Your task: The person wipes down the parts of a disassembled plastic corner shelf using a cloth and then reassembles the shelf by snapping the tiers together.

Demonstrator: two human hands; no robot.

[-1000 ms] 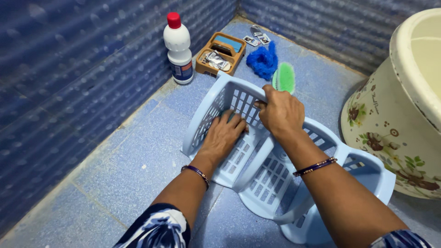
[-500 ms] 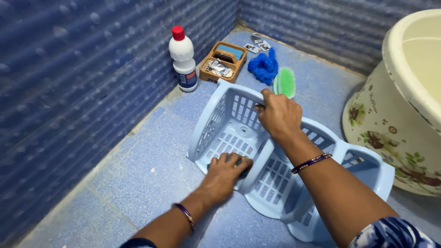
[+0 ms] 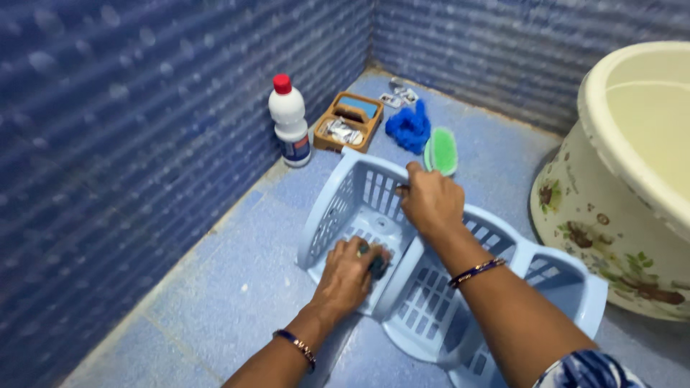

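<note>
the rack (image 3: 402, 287), a pale blue slotted plastic one lying on its side, is sitting in the lower centre of the frame on the blue tiled floor (image 3: 215, 287). the right hand (image 3: 431, 205) is gripping the rack's upper rim, fingers curled over it. the left hand (image 3: 348, 276) is pressing a dark scrubber (image 3: 376, 264) against the rack's inner slotted wall, fingers closed on it. the two hands are working near each other but not touching. in the upper centre a white bottle (image 3: 290, 122) with a red cap is standing by the wall, beside a brown tray (image 3: 348, 121), a blue scourer (image 3: 408, 128) and a green brush (image 3: 440, 151). a cream tub (image 3: 618, 187) is filling the right edge.
</note>
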